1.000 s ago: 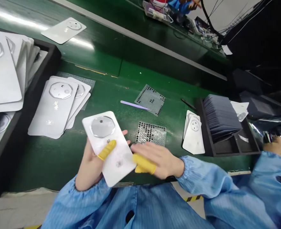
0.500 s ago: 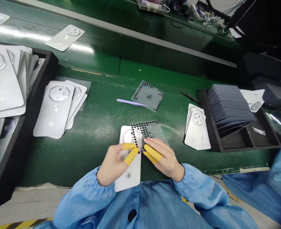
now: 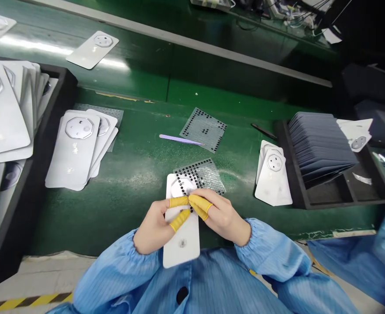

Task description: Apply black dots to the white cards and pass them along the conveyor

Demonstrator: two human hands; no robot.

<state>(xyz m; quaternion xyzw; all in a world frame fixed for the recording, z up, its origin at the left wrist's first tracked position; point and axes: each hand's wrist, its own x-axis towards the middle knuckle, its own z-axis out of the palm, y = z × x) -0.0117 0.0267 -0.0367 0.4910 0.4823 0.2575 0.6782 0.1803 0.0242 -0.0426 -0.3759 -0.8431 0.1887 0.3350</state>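
Observation:
My left hand (image 3: 158,224) grips a white back cover (image 3: 182,242) with an octagonal camera window, thumb and forefinger in yellow finger cots pressed on its face. My right hand (image 3: 217,213), also in yellow cots, pinches at the edge of a clear film sheet of small black dots (image 3: 201,174) that overlaps the cover's top. What the right fingertips hold is too small to make out. Both sleeves are blue.
A pile of white covers (image 3: 81,148) lies to the left beside a black tray (image 3: 53,113) stacked with more. Purple tweezers (image 3: 179,139) and a second dot sheet (image 3: 204,128) lie behind. A small cover pile (image 3: 273,179) and a black rack of dark sheets (image 3: 320,144) stand right. Another person's blue sleeve (image 3: 376,248) is at far right.
The cover swung from my left down to the middle and under the dot sheet. My right hand went from flat on the table to pinching at the sheet's edge.

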